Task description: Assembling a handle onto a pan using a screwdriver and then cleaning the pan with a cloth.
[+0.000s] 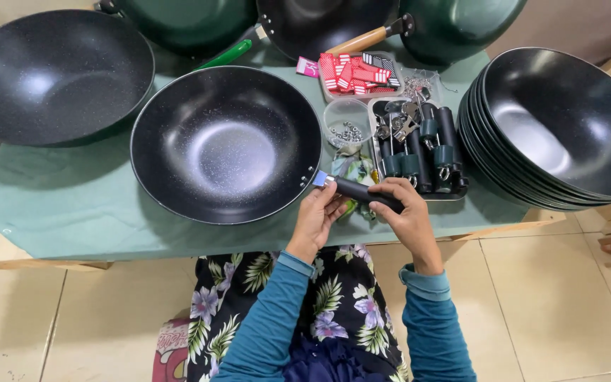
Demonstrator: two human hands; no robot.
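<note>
A smooth black cylindrical handle, metal-tipped, lay at the table's near edge beside a speckled round wok, pinched between left hand and right hand.

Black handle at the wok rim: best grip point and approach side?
Grip the black handle on its dark grip section, probably from the near edge of the table, as both hands do. Its metal end points at the wok rim, so keep that end free.

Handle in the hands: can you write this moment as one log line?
left hand: holds black handle | right hand: holds same handle | handle tip: at wok rim | nearby: tray of handles, stacked woks
</note>
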